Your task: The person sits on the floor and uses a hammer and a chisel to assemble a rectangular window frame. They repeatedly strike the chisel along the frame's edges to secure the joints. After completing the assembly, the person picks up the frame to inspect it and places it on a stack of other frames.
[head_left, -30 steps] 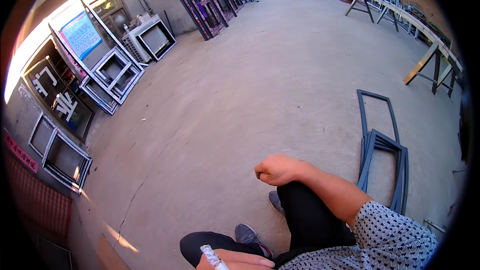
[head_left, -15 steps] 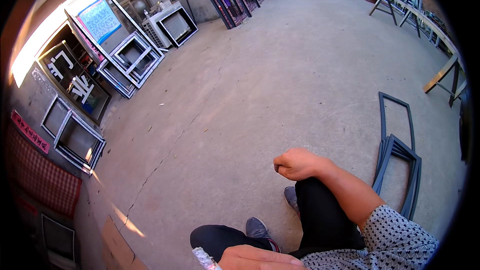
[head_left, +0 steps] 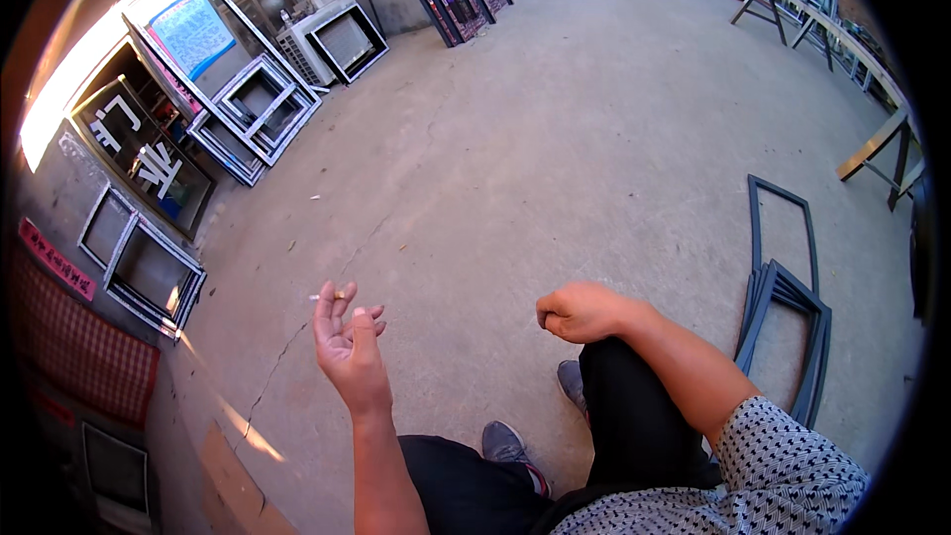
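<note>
My left hand [head_left: 352, 352] is raised in front of my left knee, palm turned up and fingers partly bent. Between its fingers sits a cigarette [head_left: 340, 294], with its white end pointing left and a tan filter. My right hand [head_left: 580, 312] rests at the wrist on my right knee, its fingers curled in; nothing shows in them. Below it is the black trouser leg [head_left: 644, 426].
Dark grey rectangular frames [head_left: 783, 337] lie on the concrete floor at my right. Sawhorses [head_left: 872, 149] stand beyond them. Along the left wall lean white-edged frames [head_left: 154, 272], and a boxy outdoor unit [head_left: 307, 50] stands farther back. Cardboard [head_left: 238, 481] lies at lower left.
My left hand has moved up and forward from the lower edge, bringing the cigarette out over the floor. My right hand stays on the knee; the view has shifted slightly.
</note>
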Tool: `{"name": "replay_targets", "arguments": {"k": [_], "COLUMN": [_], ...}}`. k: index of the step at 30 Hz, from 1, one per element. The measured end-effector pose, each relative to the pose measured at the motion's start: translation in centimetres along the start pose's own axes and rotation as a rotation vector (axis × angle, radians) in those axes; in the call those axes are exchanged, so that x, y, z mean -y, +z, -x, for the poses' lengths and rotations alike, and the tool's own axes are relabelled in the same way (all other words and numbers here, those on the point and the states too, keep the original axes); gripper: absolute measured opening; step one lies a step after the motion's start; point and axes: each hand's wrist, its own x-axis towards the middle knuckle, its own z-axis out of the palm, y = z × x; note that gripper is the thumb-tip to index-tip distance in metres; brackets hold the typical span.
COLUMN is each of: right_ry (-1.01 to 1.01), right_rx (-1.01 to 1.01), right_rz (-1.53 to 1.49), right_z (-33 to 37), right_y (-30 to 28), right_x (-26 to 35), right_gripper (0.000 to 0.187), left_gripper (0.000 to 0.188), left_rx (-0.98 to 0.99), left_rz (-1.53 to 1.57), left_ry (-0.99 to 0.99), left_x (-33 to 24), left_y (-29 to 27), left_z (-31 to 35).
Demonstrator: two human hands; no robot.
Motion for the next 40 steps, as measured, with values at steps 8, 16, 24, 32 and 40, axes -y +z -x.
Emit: {"name": "replay_targets", "arguments": {"k": [8, 16, 24, 32, 40], "right_ry": [0.022, 0.001, -0.147, -0.358, -0.454], "right_rx": [0.072, 0.117, -0.008, -0.130, -0.064], "right_rz": [-0.033, 0.012, -0.024, -0.148, -0.062], "right_z": [-0.8, -1.6, -2.9, -6.0, -7.0], "right_y": [-0.5, -0.3, 1.3, 3.3, 5.1], "right_x": [0.4, 1.6, 0.7, 4.4, 5.4], "right_gripper": [0.029, 0.029, 0.027, 0.036, 0.058], "left_gripper": [0.054, 0.042, 0.025, 0.021, 0.046], "left_rx": [0.209, 0.277, 0.247, 0.336, 0.400], "left_rz": [-0.386, -0.411, -0.373, -0.243, -0.134], "left_ry": [-0.642, -0.448, -0.320, -0.358, -0.352], "left_x": [12.1, 11.9, 11.5, 10.7, 10.7], "left_y": [-7.9, -5.0, -2.5, -1.1, -0.4], "left_z": [0.5, 1.2, 1.7, 2.3, 2.4]}}
